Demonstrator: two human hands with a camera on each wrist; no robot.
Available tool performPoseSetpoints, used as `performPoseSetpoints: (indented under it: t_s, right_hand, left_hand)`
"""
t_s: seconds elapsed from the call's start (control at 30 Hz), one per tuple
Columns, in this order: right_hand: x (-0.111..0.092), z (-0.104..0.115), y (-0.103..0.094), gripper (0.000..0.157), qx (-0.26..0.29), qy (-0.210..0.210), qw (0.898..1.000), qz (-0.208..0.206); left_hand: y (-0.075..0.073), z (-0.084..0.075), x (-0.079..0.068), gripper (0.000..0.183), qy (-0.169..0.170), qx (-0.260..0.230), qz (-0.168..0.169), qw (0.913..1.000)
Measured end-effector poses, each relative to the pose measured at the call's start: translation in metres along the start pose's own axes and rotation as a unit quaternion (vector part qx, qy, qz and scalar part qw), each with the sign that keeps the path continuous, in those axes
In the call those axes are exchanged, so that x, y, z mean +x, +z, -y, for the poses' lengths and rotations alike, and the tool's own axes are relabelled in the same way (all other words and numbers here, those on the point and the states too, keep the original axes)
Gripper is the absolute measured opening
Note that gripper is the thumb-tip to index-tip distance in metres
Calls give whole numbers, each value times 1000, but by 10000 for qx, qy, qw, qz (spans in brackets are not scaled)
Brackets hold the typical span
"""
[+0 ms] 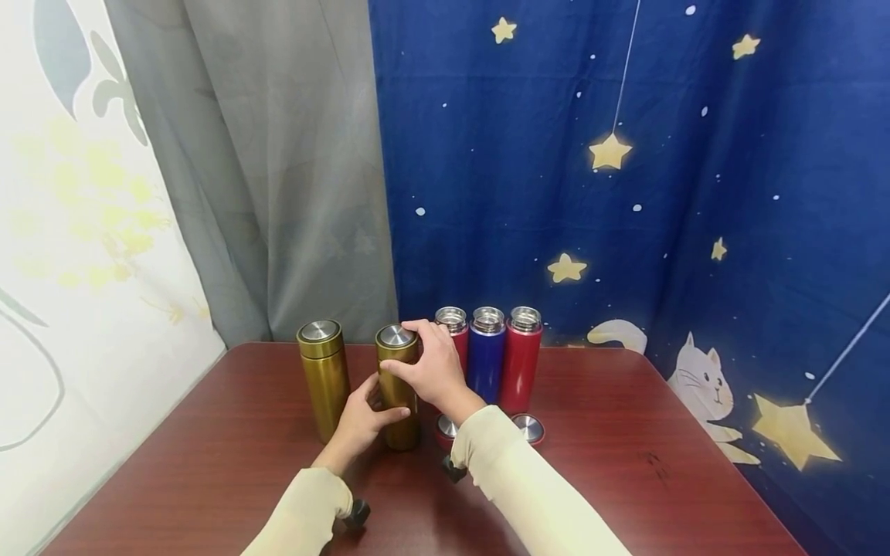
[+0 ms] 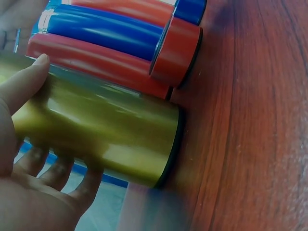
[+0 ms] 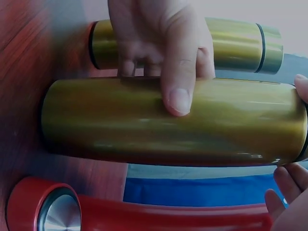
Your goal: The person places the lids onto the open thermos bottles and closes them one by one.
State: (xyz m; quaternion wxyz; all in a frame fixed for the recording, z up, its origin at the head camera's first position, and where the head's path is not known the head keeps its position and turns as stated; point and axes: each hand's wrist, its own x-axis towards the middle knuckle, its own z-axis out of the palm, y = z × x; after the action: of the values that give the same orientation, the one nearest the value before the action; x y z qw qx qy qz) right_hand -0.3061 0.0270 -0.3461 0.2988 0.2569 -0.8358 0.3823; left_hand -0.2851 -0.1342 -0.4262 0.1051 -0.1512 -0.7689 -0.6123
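A gold thermos bottle (image 1: 399, 394) stands upright on the table with its silver-topped lid (image 1: 396, 335) on. My left hand (image 1: 358, 423) holds its body from the left side, thumb in front and fingers behind. My right hand (image 1: 436, 369) grips the same bottle's lid from the right, with thumb and fingers spread around it. In the right wrist view the right fingertips (image 3: 279, 192) sit at the lid end. To the left stands a second gold thermos bottle (image 1: 324, 386), its lid on and no hand touching it.
Right of my hands stand a red bottle (image 1: 459, 340), a blue bottle (image 1: 485, 363) and another red bottle (image 1: 520, 371), all lidless. Before them lie red lids (image 1: 530, 427) and a blue lid (image 2: 192, 8) on the brown table (image 1: 626, 455). Curtains (image 1: 313, 154) hang behind.
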Motion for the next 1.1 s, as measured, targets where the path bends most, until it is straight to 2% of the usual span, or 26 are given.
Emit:
performPoseSetpoints:
  t_s: [0.17,0.37,0.5,0.7,1.1]
  right_hand:
    - [1,0,-3,64,241,60,9991,338]
    - [3,-6,-8,66,1134,256,9880,1019]
    - [3,-8,-9,64,1510,284,9807,1210]
    - [3,-9,-9,62,1473,282,9821,1142]
    - [2,-6,-5,62,1124,306,9907,704]
  left_hand:
    - [-5,-18,-3,75,-4,-98,257,9996]
    - [-12,-20,-2,71,-116,-117,641,9978]
    - [-14,-19,-1,71,-118,-166,804,9966]
    - [-13,-19,0,71,-139,-175,772,9968]
    - [-7,-24,-4,72,-67,-63,398,9992]
